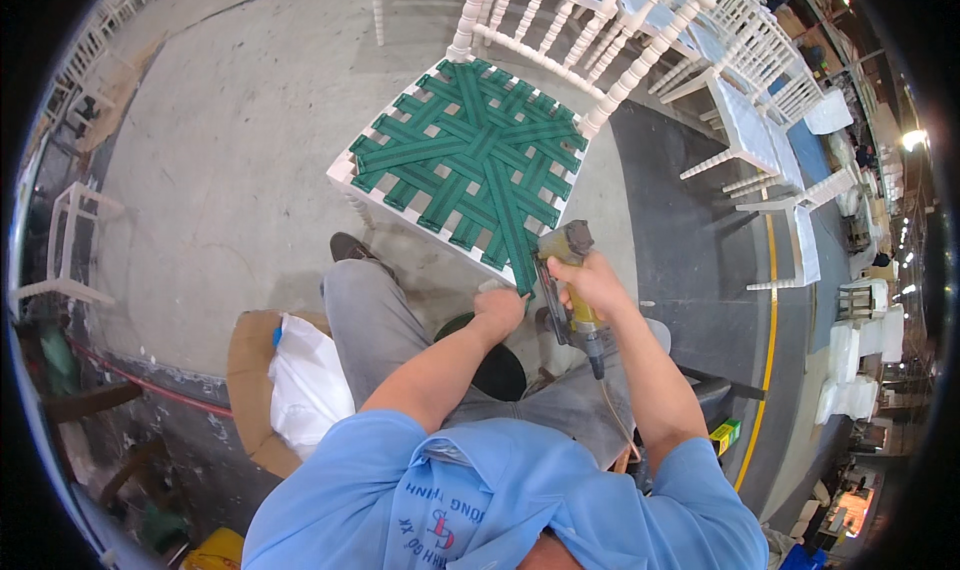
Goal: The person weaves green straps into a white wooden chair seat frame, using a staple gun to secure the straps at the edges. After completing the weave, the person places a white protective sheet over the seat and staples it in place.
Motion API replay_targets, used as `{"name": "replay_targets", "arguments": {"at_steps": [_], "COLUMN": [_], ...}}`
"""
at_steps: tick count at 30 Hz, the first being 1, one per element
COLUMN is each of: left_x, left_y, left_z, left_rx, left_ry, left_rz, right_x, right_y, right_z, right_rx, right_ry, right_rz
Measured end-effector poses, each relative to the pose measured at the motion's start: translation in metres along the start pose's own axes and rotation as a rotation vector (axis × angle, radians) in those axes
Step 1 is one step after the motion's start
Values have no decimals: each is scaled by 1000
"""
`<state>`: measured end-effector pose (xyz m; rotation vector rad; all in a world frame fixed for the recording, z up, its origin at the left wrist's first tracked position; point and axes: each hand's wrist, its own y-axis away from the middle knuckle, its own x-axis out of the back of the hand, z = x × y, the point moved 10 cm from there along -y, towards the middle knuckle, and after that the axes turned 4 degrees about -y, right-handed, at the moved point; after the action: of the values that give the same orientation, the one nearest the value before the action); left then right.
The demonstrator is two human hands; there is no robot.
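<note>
In front of me stands a white chair (463, 246) with turned spindles in its back. Green webbing straps (487, 145) are woven across its seat frame, with two longer straps crossing diagonally on top. My left hand (500, 310) is closed at the seat's near corner, on the loose end of a diagonal green strap (515, 240). My right hand (592, 288) grips a yellow pneumatic staple gun (580, 315), its nose beside that same corner. Whether the nose touches the strap cannot be made out. An air hose (612, 405) runs down from its handle.
More white chairs (755, 140) line the right and far side. A cardboard box (262, 390) holding a white plastic bag (308, 375) stands at my left. Another white frame (65, 245) is at far left. A yellow line (768, 360) marks the floor at right.
</note>
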<state>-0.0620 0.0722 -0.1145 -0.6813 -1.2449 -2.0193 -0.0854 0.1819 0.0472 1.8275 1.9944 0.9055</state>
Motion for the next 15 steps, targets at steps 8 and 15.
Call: {"name": "replay_targets", "arguments": {"at_steps": [8, 15], "left_x": [-6, -6], "left_y": [-5, -7], "left_z": [-7, -10], "left_rx": [14, 50], "left_ry": [55, 125], "left_rz": [31, 16], "right_x": [-17, -23], "right_y": [-23, -21], "right_z": [10, 6], "right_rx": [-39, -13], "right_ry": [103, 121], "right_rz": [2, 9]}}
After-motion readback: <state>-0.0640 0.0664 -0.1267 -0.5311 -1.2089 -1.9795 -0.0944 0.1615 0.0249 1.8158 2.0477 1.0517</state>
